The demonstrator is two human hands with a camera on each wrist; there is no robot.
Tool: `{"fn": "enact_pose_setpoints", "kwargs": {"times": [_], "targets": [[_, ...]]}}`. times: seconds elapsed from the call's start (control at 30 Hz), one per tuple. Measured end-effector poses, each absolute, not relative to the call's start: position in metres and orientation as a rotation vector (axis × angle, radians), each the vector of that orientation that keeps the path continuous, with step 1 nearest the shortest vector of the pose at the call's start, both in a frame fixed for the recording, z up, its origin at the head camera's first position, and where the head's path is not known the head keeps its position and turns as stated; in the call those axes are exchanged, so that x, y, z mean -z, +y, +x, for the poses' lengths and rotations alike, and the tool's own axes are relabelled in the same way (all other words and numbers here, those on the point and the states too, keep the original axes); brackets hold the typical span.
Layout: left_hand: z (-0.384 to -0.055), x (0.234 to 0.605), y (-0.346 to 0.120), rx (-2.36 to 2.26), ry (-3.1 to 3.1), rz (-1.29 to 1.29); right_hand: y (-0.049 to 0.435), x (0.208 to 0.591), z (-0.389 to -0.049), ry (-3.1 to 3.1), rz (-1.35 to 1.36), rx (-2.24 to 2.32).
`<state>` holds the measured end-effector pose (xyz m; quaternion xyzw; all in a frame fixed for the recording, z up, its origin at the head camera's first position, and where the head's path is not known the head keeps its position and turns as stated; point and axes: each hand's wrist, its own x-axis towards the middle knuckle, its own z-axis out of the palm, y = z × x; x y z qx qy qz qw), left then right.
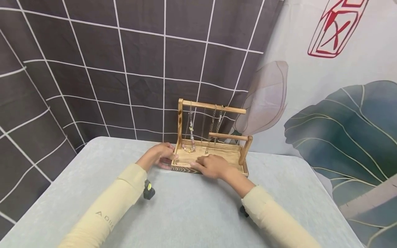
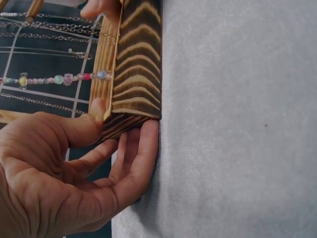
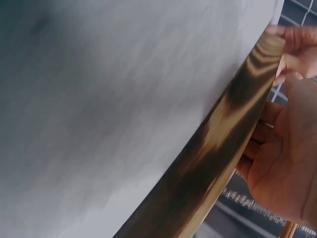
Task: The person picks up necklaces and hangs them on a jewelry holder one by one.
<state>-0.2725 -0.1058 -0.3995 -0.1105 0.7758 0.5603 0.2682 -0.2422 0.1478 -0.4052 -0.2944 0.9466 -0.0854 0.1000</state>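
A wooden jewelry stand [image 1: 180, 124] with a tray base stands near the table's back edge. From its upper bar [image 1: 231, 109] hang several chains [image 1: 213, 120] and a pastel beaded necklace [image 1: 192, 132], whose lower end reaches the tray. My left hand [image 1: 162, 155] grips the tray's left end; in the left wrist view the thumb [image 2: 89, 126] lies at the rim and the fingers [image 2: 143, 158] are against the outside of the end wall. My right hand [image 1: 214, 166] holds the dark-striped front wall [image 3: 218, 139], thumb along the rim and fingers bent inside the tray.
A pale cloth-covered table [image 1: 192, 210] lies under the stand. Close behind it hangs a dark grid-patterned curtain [image 1: 139, 93], with a light leaf-print cloth [image 1: 294, 137] to the right. A shorter bar [image 1: 231, 136] crosses the stand's right side.
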Motion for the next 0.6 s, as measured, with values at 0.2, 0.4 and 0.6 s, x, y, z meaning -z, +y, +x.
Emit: {"fn": "enact_pose_setpoints", "kwargs": {"times": [0.2,0.4,0.6], "targets": [[-0.272,0.400,-0.104,-1.500,2.091,-0.308,0.176,0.404,-0.245,2.793,-0.757,0.303],[-0.273,0.399,-0.103,-1.484,2.092,-0.306,0.196,0.403,-0.250,2.809,-0.693,0.281],[-0.272,0.398,-0.103,-1.468,2.108,-0.304,0.213,0.403,-0.253,2.824,-0.634,0.234]]}}
